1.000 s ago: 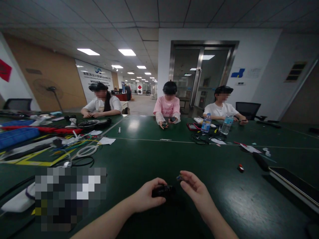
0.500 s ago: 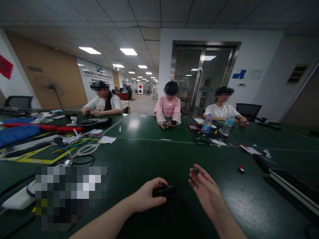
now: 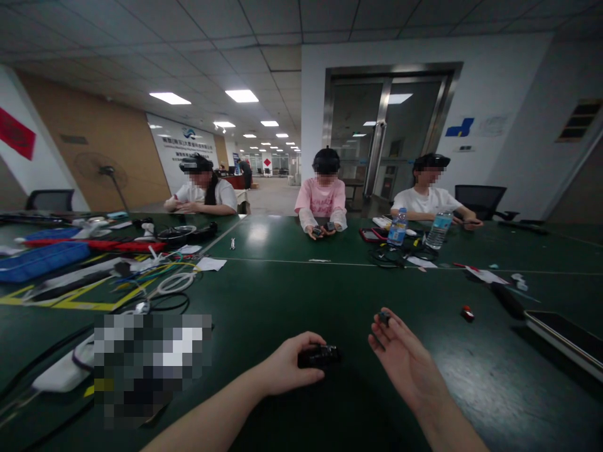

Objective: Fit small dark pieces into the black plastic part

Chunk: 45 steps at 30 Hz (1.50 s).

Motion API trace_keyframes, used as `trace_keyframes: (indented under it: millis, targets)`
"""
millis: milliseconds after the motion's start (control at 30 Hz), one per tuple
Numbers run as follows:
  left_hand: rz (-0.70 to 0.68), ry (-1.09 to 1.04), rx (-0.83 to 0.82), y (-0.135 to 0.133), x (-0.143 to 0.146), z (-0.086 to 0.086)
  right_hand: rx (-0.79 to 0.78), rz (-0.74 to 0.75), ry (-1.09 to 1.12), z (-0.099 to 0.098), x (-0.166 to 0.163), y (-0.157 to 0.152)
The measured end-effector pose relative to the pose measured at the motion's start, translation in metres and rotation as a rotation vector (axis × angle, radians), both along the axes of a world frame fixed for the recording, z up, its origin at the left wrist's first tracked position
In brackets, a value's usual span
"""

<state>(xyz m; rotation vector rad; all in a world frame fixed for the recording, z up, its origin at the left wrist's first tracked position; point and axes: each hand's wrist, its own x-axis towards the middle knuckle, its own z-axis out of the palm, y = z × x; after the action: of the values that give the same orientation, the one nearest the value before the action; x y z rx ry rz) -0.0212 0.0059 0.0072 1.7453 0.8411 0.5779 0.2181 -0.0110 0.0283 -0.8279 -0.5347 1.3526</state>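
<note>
My left hand (image 3: pixel 292 363) is closed around a small black device (image 3: pixel 319 356), held just above the dark green table (image 3: pixel 292 295). My right hand (image 3: pixel 400 358) is to its right, palm turned up and fingers loosely stretched. A tiny dark part (image 3: pixel 384 317) is pinched at its fingertips. The two hands are a short gap apart.
Three people sit across the table, each with hands on small items. Two water bottles (image 3: pixel 398 227) stand near the right one. Cables, a white hose coil (image 3: pixel 172 284) and blue trays (image 3: pixel 42 260) crowd the left. A small red item (image 3: pixel 467 313) and a flat dark slab (image 3: pixel 565 336) lie right.
My right hand drew away to the right from the black device and turned palm up, keeping the tiny part. The view shifted slightly; my left hand held still.
</note>
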Motion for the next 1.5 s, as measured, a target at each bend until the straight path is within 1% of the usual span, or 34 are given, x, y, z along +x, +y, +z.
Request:
trace_keyframes:
  millis: [133,367,600,733,1000,1133,1300,1500]
  targets:
    - [0.0,0.013,0.017,0.0,0.0,0.003,0.0,0.033,-0.007,-0.004,-0.002,0.0]
    - [-0.002,0.005,0.023,0.0,0.001,0.002,-0.007,0.032,-0.047,-0.003,-0.007,0.0]
    - [-0.001,0.015,0.028,-0.001,0.001,0.004,-0.014,0.08,0.015,-0.006,-0.009,-0.001]
    - [-0.006,-0.008,0.016,0.0,0.001,0.002,-0.008,0.117,-0.02,-0.007,-0.013,-0.002]
    - [-0.012,-0.003,0.023,-0.002,0.001,0.006,-0.021,0.136,-0.145,-0.005,-0.022,-0.007]
    - [-0.012,-0.006,0.022,-0.001,0.002,0.004,-0.008,0.155,-0.219,-0.009,-0.023,-0.007]
    - [-0.02,-0.03,-0.004,0.0,0.002,0.0,0.043,0.179,-0.398,-0.014,-0.026,-0.007]
    - [-0.011,-0.027,-0.007,-0.001,0.002,0.002,0.116,0.285,-0.613,-0.013,-0.03,-0.01]
